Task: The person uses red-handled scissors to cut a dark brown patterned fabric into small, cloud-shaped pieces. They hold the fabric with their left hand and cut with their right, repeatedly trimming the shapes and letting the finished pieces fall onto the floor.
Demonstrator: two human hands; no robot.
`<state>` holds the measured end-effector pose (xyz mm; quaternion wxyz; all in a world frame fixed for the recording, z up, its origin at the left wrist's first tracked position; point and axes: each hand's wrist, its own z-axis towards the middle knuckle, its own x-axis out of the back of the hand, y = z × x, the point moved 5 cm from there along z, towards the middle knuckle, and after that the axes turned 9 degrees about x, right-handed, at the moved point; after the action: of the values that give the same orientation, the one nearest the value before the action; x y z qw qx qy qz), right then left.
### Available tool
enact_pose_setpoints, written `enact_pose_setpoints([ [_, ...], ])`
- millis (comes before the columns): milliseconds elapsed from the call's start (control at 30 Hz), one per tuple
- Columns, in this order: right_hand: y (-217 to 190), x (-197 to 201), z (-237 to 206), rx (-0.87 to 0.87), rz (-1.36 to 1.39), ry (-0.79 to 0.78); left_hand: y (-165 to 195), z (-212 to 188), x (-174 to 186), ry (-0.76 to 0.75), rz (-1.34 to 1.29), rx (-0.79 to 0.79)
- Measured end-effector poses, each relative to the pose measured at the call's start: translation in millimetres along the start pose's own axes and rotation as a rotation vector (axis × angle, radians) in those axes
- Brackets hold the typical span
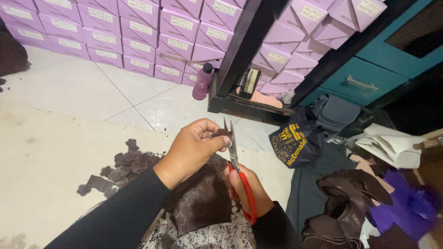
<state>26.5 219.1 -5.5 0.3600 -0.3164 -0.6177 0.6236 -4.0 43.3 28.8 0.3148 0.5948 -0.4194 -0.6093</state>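
The scissors (pixel 237 168) show bright metal blades and glossy red plastic handles. The brown sheet (pixel 203 196) looks like matt, embossed leather. The floor tiles (pixel 92 87) shine smooth.

1 scissors (pixel 240 170), 1 bottle (pixel 202 82), 1 dark bag (pixel 295 143), roughly 40 purple boxes (pixel 138 46).

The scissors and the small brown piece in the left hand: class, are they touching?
Touching. The head view shows the scissors blades meeting the small brown piece pinched in the left hand; the right hand grips the red handles.
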Motion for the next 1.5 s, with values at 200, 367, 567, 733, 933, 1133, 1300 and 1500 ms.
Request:
enact_pose_setpoints([
  [200, 1.7, 0.8, 1.2, -0.064, -0.012, 0.056, 1.9, -1.6, -1.3, 0.038, -0.008, 0.03],
  [367, 3.1, -0.7, 2.1, -0.049, -0.047, 0.064, 2.0, -3.2, -1.7, 0.061, -0.011, 0.087],
  [567, -1.8, -1.4, 2.7, 0.049, -0.1, -0.01, 0.4, -6.2, -3.9, 0.075, -0.024, 0.171],
  [733, -4.7, -1.6, 0.9, 0.076, -0.063, -0.051, -2.8, -9.1, -4.2, 0.09, 0.025, 0.225],
  [933, -1.0, -2.4, 3.4, 0.008, -0.071, 0.052, -6.1, -6.2, -3.8, 0.06, -0.041, 0.199],
  [1133, -11.0, -7.6, 9.3, 0.023, -0.201, 0.152, -11.1, -1.3, -4.2, 0.115, -0.028, 0.171],
  [1300, -29.1, -16.5, 11.5, 0.301, -0.198, 0.102, -14.6, 0.1, -1.3, 0.158, -0.005, 0.202],
  [1500, -17.3, -7.1, 7.5, 0.038, -0.149, 0.061, -17.0, 0.4, -0.9, 0.145, 0.011, 0.255],
])
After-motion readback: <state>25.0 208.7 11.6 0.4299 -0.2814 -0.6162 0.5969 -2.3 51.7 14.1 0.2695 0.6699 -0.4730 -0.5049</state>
